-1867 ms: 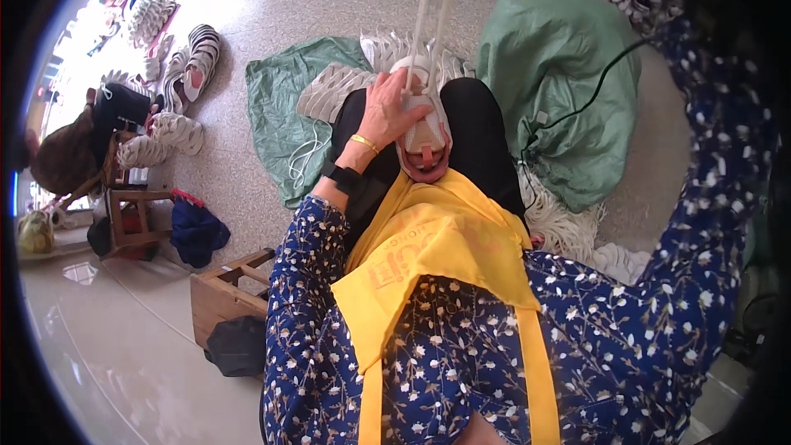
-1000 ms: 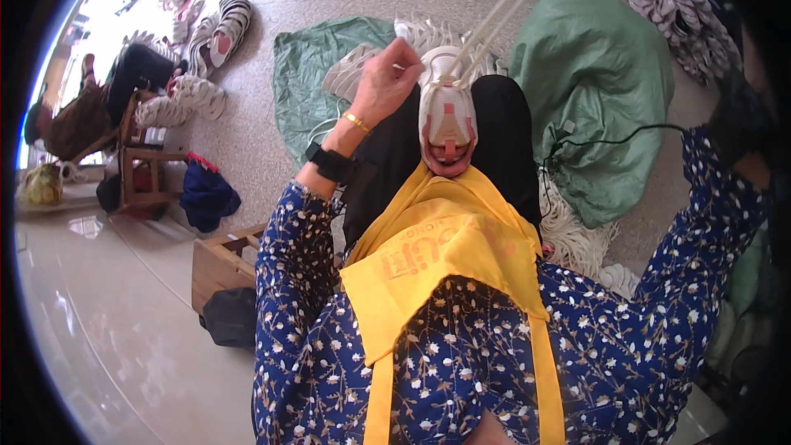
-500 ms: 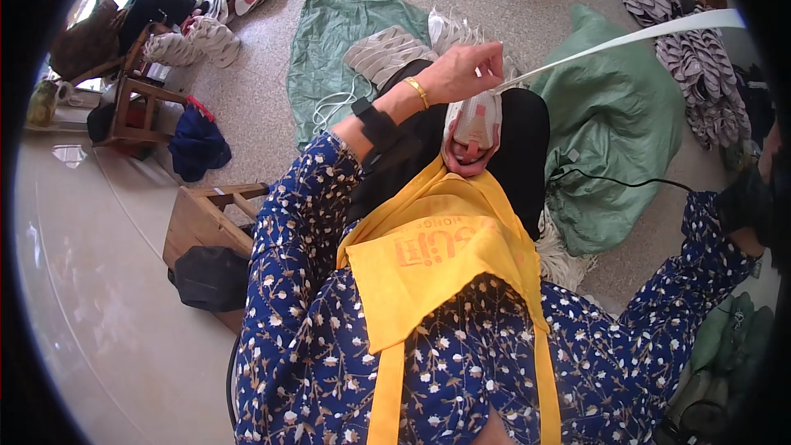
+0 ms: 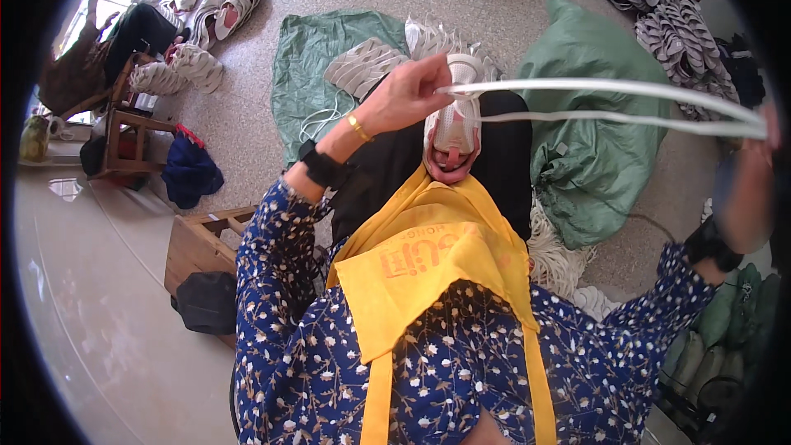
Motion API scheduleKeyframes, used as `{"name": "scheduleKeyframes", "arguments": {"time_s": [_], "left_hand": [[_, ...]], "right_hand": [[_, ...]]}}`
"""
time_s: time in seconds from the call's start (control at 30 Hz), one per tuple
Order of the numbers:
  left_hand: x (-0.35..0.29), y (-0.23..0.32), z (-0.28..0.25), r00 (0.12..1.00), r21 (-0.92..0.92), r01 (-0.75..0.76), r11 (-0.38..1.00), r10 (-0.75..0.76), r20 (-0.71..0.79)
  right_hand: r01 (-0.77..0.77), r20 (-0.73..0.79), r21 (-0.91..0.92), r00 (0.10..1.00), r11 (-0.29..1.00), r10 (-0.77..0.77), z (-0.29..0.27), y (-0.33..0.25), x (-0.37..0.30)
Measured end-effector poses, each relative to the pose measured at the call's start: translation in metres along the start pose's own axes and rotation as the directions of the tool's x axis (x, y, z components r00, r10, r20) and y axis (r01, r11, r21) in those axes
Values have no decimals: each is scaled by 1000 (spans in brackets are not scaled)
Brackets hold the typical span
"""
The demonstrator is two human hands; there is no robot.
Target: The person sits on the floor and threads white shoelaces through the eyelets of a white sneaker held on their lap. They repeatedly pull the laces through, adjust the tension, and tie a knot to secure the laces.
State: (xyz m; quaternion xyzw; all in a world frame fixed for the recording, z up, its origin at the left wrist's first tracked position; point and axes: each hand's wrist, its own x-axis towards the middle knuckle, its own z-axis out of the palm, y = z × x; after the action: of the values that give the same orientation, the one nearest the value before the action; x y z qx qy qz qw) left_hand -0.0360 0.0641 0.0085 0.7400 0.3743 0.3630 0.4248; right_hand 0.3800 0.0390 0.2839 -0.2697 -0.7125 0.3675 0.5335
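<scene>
A white and pink sneaker (image 4: 452, 133) rests on my lap, its pink-lined opening toward me. My left hand (image 4: 409, 95) is closed in a pinch beside the shoe's upper part, with a white shoelace (image 4: 610, 85) between its fingers. The lace stretches in two strands across to the far right, one of them reaching the shoe. Out there my right hand (image 4: 762, 136), blurred and near the dark rim, is closed on the lace's other end. A yellow apron (image 4: 428, 264) covers my lap below the shoe.
A full green sack (image 4: 597, 124) lies right of my knees. Stacked shoes (image 4: 367, 66) sit on a green sheet (image 4: 301, 49) ahead. White laces (image 4: 556, 243) hang by my right thigh. A wooden stool (image 4: 194, 251) stands left; more shoe stacks (image 4: 684, 41) are far right.
The right hand has come up into view at the right edge, drawing the lace out in a double strand. My left hand has moved left and slightly down, still pinching the lace.
</scene>
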Motion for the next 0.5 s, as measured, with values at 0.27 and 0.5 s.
{"name": "scheduleKeyframes", "arguments": {"time_s": [0.27,0.5], "left_hand": [[-52,10,-41,931,49,145,988,-153,332],[-88,4,-71,758,289,453,844,-535,374]], "right_hand": [[-753,-370,-508,629,418,684,-22,120,-150],[-640,-55,-313,750,701,660,158,201,-146]]}}
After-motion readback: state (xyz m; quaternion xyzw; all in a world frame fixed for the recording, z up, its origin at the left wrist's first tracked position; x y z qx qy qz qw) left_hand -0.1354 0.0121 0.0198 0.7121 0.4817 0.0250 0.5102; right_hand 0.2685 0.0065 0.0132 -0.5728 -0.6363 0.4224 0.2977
